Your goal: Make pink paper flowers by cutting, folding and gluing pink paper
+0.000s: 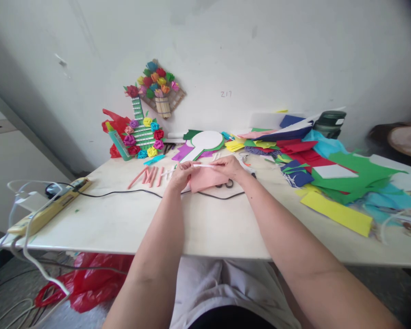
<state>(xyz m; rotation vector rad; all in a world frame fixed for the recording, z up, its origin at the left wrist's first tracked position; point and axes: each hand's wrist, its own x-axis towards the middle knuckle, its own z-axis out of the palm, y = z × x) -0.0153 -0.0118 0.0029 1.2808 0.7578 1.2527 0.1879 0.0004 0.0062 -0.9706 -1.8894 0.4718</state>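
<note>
My left hand (184, 176) and my right hand (230, 167) pinch a pink sheet of paper (208, 179) from both sides, a little above the table. Along the sheet's far edge, between my fingertips, lies a thin white stick (205, 165). Dark scissor handles (229, 183) show partly from behind the sheet. Left of my left hand lie several pink paper-wrapped sticks (151, 176) and a few white sticks (167, 172). Beyond my hands rests a round white fan-shaped cutout (207, 140) with a green edge.
A black cable (123, 191) crosses the table from a yellow power strip (66, 201). Back left stand a glue bottle (119, 141) and flower-decorated crafts (144, 132). Coloured paper sheets (349, 173) pile up at right, before a dark green jar (329, 123).
</note>
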